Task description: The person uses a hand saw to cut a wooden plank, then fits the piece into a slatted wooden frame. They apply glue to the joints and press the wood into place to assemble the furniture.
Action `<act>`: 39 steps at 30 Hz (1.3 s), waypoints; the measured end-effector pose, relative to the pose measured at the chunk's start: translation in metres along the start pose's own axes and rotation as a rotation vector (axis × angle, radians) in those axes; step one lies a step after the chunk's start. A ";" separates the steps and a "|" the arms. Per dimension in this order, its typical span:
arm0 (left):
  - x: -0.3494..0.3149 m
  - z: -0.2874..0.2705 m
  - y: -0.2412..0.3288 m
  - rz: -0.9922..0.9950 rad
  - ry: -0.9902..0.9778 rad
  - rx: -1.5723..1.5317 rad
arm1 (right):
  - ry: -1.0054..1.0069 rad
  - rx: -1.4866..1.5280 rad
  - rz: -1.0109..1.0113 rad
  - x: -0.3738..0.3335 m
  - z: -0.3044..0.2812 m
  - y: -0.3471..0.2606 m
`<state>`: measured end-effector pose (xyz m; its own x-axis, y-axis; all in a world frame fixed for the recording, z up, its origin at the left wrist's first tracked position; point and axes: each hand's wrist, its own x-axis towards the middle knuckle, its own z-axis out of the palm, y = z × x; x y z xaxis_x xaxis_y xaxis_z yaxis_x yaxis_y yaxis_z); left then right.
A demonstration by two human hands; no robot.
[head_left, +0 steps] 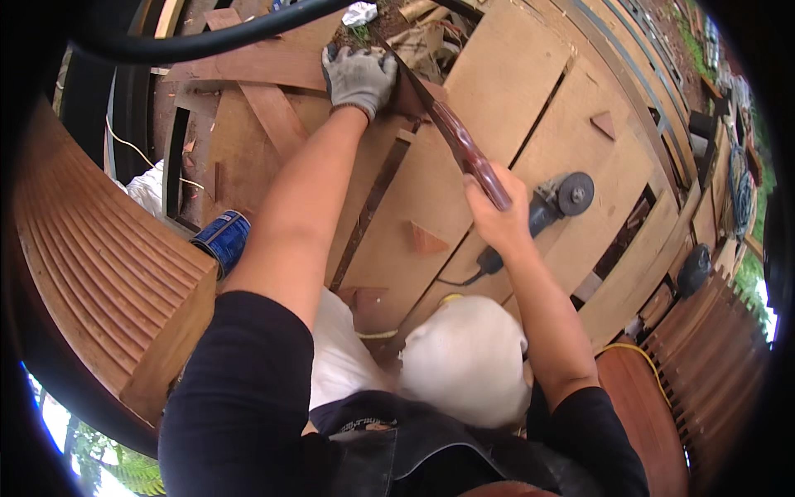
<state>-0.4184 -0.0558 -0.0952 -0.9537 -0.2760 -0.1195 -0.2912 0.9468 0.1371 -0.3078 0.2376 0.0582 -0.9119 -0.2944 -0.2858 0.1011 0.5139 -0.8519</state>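
My left hand (pixel 359 80), in a grey glove with dark fingertips, bears down on the end of a reddish wooden board (pixel 281 68). Its fingers bend over the board's far edge. Bare, my right hand (pixel 502 207) is wrapped round the long glossy brown handle of a saw (pixel 464 142). The dark narrow blade runs up and left from the handle, just right of the gloved hand. Whether it touches the board is hard to see. A second reddish board (pixel 272 118) crosses below the first one. Right of my right hand lies a corded angle grinder (pixel 546 207).
Triangular wood offcuts (pixel 427 238) lie about on the slatted plywood platform (pixel 497 74), which has long gaps. A blue can (pixel 224 238) stands beside a grooved wooden piece (pixel 99 273) at left. A black bar (pixel 224 41) crosses the upper left. Stacked slatted wood (pixel 708 348) is at right.
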 end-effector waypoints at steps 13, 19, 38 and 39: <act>0.001 0.011 -0.002 0.019 0.125 -0.009 | 0.028 0.050 0.020 0.028 0.022 0.012; -0.001 0.014 -0.009 -0.027 0.099 0.057 | -0.113 -0.614 0.094 -0.116 -0.076 -0.010; 0.003 0.008 0.000 0.033 0.040 0.052 | 0.026 0.084 0.005 0.028 0.026 0.010; -0.001 0.014 -0.005 0.022 0.128 0.031 | -0.010 0.070 0.033 0.029 0.024 0.006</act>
<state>-0.4147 -0.0578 -0.1093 -0.9621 -0.2725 0.0101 -0.2698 0.9568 0.1079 -0.3239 0.2133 0.0345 -0.9037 -0.2863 -0.3183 0.1589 0.4661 -0.8704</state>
